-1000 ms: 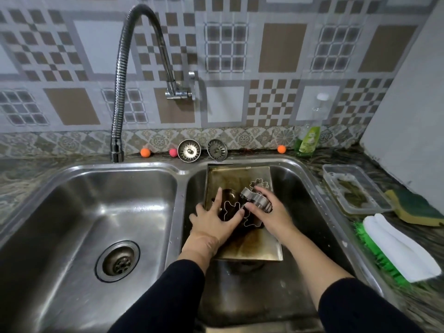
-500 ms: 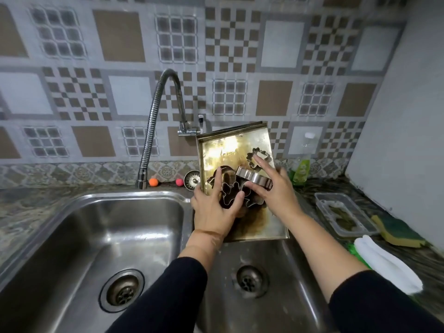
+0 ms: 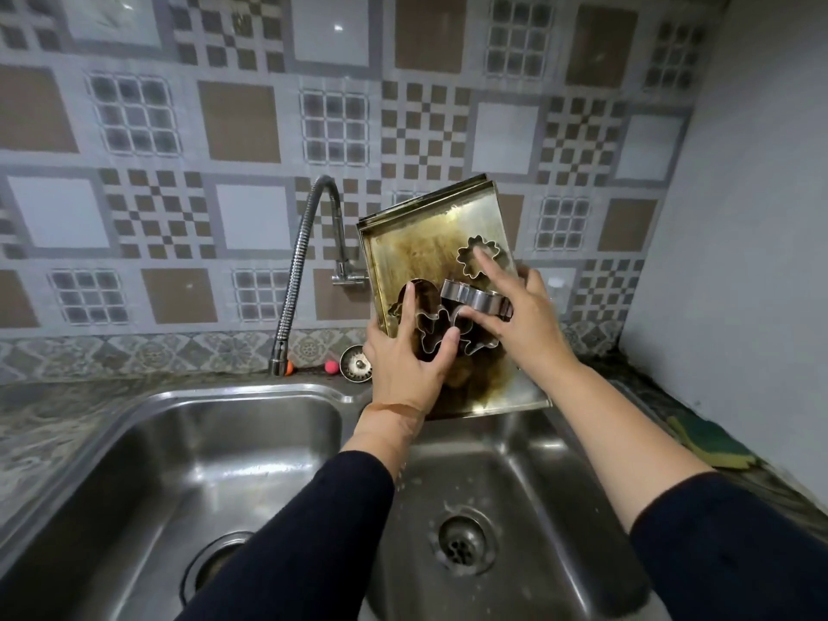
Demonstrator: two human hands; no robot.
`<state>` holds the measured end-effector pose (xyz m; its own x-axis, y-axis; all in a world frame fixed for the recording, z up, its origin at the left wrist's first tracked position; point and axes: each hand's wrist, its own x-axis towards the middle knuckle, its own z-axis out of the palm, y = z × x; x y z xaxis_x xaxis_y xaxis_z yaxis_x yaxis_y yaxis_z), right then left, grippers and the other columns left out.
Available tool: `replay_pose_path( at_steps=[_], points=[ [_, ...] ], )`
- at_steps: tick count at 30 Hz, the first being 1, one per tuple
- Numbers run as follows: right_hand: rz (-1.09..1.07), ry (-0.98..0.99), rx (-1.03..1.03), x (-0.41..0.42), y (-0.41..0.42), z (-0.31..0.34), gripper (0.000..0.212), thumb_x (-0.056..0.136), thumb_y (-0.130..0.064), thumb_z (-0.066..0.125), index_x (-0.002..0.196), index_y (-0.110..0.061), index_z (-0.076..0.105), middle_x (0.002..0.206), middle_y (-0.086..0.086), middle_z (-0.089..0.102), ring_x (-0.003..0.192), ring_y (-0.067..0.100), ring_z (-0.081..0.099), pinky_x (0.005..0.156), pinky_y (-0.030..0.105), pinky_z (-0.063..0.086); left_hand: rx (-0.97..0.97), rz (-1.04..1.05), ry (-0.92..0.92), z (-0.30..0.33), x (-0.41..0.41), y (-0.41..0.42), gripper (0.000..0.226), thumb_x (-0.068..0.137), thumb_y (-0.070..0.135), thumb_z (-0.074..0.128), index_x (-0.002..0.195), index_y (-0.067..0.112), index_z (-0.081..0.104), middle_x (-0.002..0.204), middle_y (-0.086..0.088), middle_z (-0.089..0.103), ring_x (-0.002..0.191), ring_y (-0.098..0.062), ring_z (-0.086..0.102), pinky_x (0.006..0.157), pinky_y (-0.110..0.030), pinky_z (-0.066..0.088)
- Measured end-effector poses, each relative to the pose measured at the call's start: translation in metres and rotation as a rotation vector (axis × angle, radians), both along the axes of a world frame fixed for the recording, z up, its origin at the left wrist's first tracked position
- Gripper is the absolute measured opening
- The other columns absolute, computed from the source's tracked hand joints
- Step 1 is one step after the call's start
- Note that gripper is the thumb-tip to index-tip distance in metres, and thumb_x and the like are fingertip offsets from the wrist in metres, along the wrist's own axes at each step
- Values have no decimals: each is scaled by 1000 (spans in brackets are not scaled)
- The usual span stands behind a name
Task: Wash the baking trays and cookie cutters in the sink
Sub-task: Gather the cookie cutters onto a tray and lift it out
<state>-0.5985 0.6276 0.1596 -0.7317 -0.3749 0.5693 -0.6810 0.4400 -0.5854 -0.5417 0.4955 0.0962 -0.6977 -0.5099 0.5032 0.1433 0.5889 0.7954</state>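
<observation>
Two stacked, stained baking trays [image 3: 430, 244] are held tilted up above the right basin [image 3: 528, 477] of the steel sink. Several metal cookie cutters lie against the top tray: a flower cutter [image 3: 466, 256], a stack of cutters [image 3: 476, 298] and a figure-shaped cutter [image 3: 431, 334]. My left hand [image 3: 403, 365] grips the trays' left edge, its thumb and forefinger lying over the figure-shaped cutter. My right hand [image 3: 531, 324] pinches the stack of cutters against the tray, its forefinger stretched onto the flower cutter.
The flexible faucet [image 3: 293, 280] hangs over the counter behind the left basin [image 3: 201, 463]. A sink strainer [image 3: 356, 364] and small coloured balls [image 3: 330, 366] lie by the backsplash. A green-yellow sponge [image 3: 712, 441] sits on the right counter beside the wall.
Both hands have lifted the trays with the cutters out of the right basin and raised them higher, tilting them up towards the wall. The view has tipped upward.
</observation>
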Motion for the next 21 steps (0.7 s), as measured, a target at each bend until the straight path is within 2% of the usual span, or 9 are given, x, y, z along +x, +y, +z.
replay_pose_path(
  at_steps=[5,10,18,21],
  points=[
    [-22,73,18,5,2,15,75,80,-46,65,139,-59,20,155,17,15,145,33,15,113,49,24,16,-24,49,11,-1,2,79,69,78,36,140,63,4,153,-18,11,145,-32,4,113,-50,17],
    [-14,144,-7,7,2,24,74,80,-45,66,140,-55,25,147,15,28,139,31,30,111,46,31,23,-33,88,20,0,1,80,71,77,38,142,61,5,152,-17,12,144,-32,6,114,-51,18],
    [-21,158,-3,13,1,29,72,81,-46,65,139,-57,24,147,15,28,139,31,29,112,48,31,24,-36,83,27,8,1,79,70,78,37,140,62,5,153,-16,10,144,-32,5,112,-51,18],
    [-38,121,9,19,-1,27,72,81,-45,64,140,-56,23,151,18,24,142,33,24,112,49,28,28,-40,65,26,13,1,79,70,78,37,140,63,5,153,-16,10,145,-31,4,113,-51,18]
  ],
)
